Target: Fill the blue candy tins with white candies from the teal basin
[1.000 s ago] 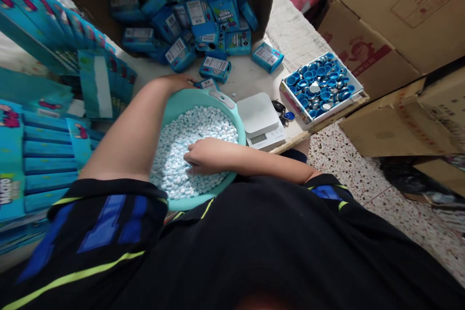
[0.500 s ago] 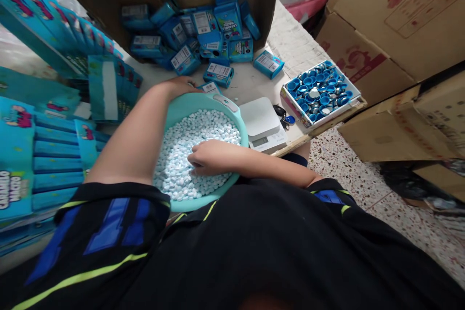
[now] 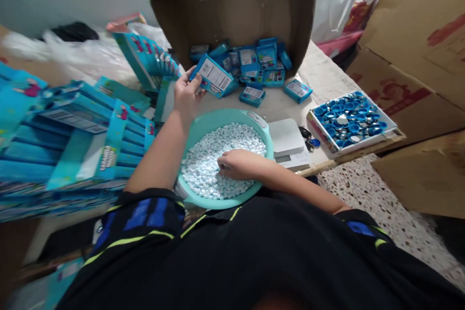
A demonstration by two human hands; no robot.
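My left hand [image 3: 186,95] is closed on a blue candy box [image 3: 215,75], raised beyond the basin's far left rim, with its white printed label facing up. A turquoise basin [image 3: 203,120] stands close in front of me, full of small pale mint candies [image 3: 203,167]. In the basin, my right hand [image 3: 240,163] rests on the candies with its fingers curled; what they hold, if anything, is hidden. More blue candy boxes [image 3: 267,55] lie heaped inside a tipped cardboard box [image 3: 247,14] behind the basin.
Right of the basin are a white kitchen scale [image 3: 286,136], keys [image 3: 307,138] and a tray [image 3: 327,150] of blue-and-silver caps. Blue display cartons [image 3: 119,147] crowd the left. Large cardboard boxes [image 3: 410,29] stand at right. The table edge [image 3: 312,170] runs below the scale.
My left hand has lifted a blue candy box from beside the basin's far rim. The right hand stays in the candies. The camera view has tilted up and shifted left.
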